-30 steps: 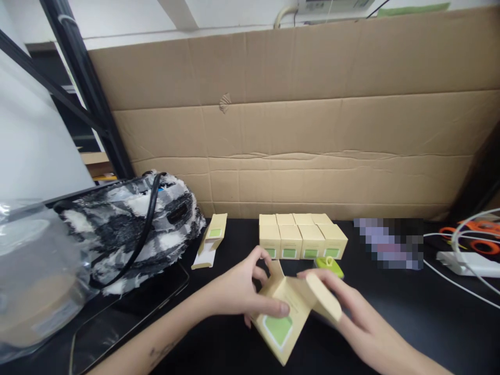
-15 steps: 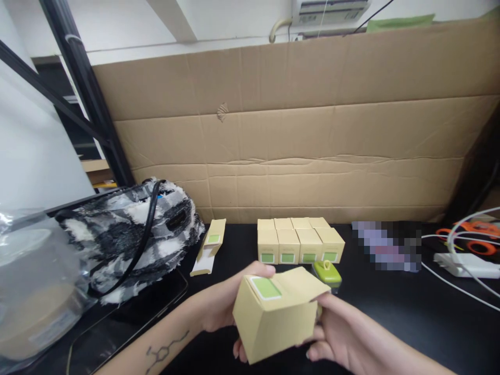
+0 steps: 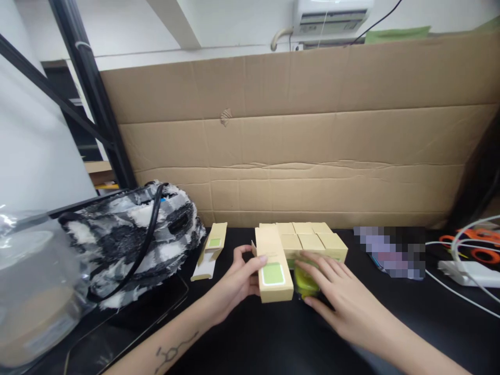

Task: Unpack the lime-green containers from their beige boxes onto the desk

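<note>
Right now, a cream carton (image 3: 276, 247) with a green label sits in the left hand (image 3: 239, 284), its long axis running away from the person, the labelled end nearest. That hand pinches it from the left side, thumb on the labelled face and fingers bent behind; a thin flap shows along its left edge, near the far end. Just right of the carton's near part is a glossy green item (image 3: 307, 282), with the right hand (image 3: 338, 294) curled over it: fingers across the top, thumb at the near edge. So the two things lie side by side between the hands — carton nearer the left, green item nearer the right — and whether they touch, or whether the green item is off the tabletop (image 3: 273, 344), I cannot tell.

Behind stands a block of closed cartons (image 3: 311, 241), partly hidden by the held one. An unfolded carton (image 3: 215, 233) lies to the left, then a shaggy bag (image 3: 160, 237). Well to the right are a white adapter (image 3: 466, 273) and orange-handled scissors (image 3: 482, 253); a cardboard panel (image 3: 292, 135) rises behind everything.
</note>
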The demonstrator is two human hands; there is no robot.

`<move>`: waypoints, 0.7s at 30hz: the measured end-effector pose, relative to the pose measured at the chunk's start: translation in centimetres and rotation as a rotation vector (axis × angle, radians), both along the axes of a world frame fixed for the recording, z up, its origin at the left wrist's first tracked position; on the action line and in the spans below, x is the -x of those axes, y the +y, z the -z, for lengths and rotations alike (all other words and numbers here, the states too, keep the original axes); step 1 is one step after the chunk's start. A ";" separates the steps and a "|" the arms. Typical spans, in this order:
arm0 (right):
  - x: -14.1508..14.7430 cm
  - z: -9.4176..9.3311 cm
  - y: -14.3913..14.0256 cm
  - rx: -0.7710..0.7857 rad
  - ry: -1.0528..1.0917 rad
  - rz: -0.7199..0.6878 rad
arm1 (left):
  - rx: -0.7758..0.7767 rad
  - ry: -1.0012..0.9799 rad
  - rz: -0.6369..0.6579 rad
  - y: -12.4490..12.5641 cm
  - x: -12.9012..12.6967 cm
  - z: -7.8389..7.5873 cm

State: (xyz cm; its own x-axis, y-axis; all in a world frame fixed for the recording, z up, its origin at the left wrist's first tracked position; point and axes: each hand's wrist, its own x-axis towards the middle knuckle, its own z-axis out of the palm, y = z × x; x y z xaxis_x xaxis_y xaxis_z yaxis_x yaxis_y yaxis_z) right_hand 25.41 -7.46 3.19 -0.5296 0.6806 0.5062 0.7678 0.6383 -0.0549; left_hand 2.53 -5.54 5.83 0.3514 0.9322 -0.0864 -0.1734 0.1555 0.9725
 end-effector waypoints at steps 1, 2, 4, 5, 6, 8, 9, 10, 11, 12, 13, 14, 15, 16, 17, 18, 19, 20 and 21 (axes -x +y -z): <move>0.0 0.1 -0.3 -0.058 0.009 0.010 | 0.002 0.003 -0.008 -0.1 -0.2 0.2; 0.1 0.2 -0.7 -0.137 0.021 0.009 | 0.005 0.007 -0.019 -0.3 -0.3 0.3; 0.4 0.4 -1.5 -0.347 0.032 -0.044 | 0.013 0.015 -0.040 -0.9 -0.8 0.5; 0.6 0.4 -1.8 -0.450 0.024 -0.091 | 0.018 0.011 -0.041 -1.2 -1.0 0.5; 0.9 0.4 -2.1 -0.540 0.014 -0.139 | 0.029 -0.004 -0.029 -1.6 -1.3 0.5; 1.4 0.2 -2.5 -0.650 -0.009 -0.211 | 0.075 -0.048 0.018 -2.4 -1.8 0.6; 1.6 0.1 -2.7 -0.666 -0.029 -0.231 | 0.106 -0.073 0.034 -2.7 -2.0 0.7; 1.7 0.0 -2.7 -0.668 -0.046 -0.246 | 0.138 -0.096 0.038 -2.9 -2.2 0.8; 1.8 -0.1 -2.8 -0.662 -0.052 -0.258 | 0.164 -0.118 0.034 -3.1 -2.3 0.9; 1.8 -0.1 -2.7 -0.652 -0.050 -0.266 | 0.176 -0.136 0.026 -3.3 -2.4 1.0; 1.7 -0.1 -2.7 -0.644 -0.040 -0.270 | 0.176 -0.156 0.021 -3.4 -2.5 1.0; 1.7 0.0 -2.6 -0.641 -0.021 -0.269 | 0.170 -0.174 0.023 -3.4 -2.6 1.1; 1.5 0.1 -2.6 -0.646 -0.001 -0.262 | 0.164 -0.191 0.025 -3.4 -2.6 1.0; 1.4 0.1 -2.5 -0.655 0.007 -0.247 | 0.162 -0.204 0.025 -3.4 -2.6 1.0; 1.3 0.1 -2.5 -0.660 -0.011 -0.235 | 0.167 -0.213 0.023 -3.4 -2.6 0.8; 1.3 0.0 -2.5 -0.666 -0.037 -0.228 | 0.179 -0.220 0.020 -3.4 -2.6 0.6; 1.2 -0.1 -2.6 -0.667 -0.064 -0.226 | 0.192 -0.229 0.019 -3.4 -2.6 0.5; 1.3 -0.4 -2.7 -0.666 -0.088 -0.234 | 0.202 -0.240 0.023 -3.3 -2.6 0.3; 1.3 -0.7 -2.8 -0.666 -0.108 -0.250 | 0.210 -0.249 0.023 -3.3 -2.6 0.1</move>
